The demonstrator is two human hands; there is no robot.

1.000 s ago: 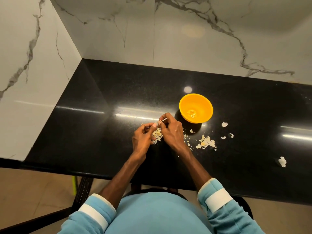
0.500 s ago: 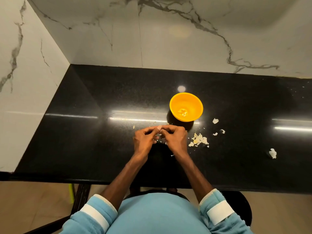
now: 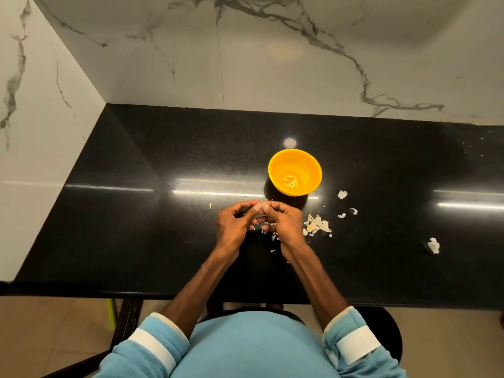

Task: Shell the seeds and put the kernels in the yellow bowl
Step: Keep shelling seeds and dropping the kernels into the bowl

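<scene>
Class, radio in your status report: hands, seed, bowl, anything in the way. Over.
Left hand and right hand pinch one seed, mostly hidden. Bowl holds few kernels. Shell scraps beside right hand; nothing blocks bowl.

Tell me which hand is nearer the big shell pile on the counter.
Right. The right hand lies just left of the shell pile, almost touching it. The left hand is farther left, beyond the right one. Their fingertips meet on a seed.
</scene>
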